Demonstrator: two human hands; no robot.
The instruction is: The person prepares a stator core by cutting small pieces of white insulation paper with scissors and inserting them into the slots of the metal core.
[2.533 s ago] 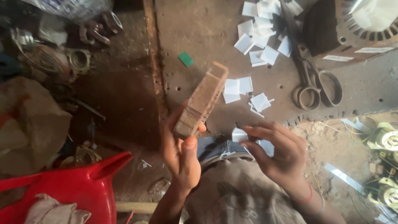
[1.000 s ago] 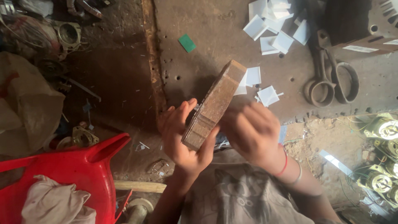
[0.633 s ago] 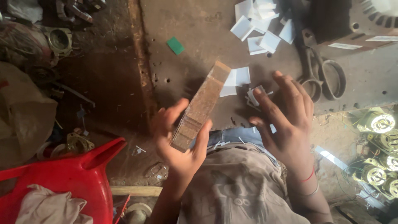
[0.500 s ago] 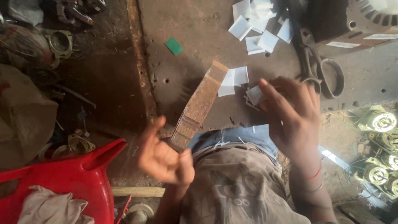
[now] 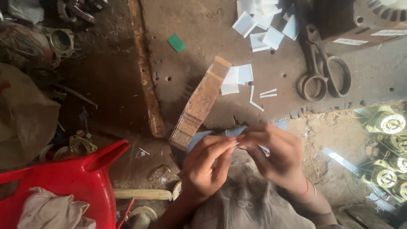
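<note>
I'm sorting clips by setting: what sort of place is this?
Probably a small motor-repair workshop: wound motor cores lie at the right, worn scissors and cut white paper slips lie on a grimy slab, and both hands pinch one small slip.

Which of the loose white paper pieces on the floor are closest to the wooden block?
The pair of white squares lying right against the block's far end. The bigger pile sits farther off, up near the scissors.
</note>
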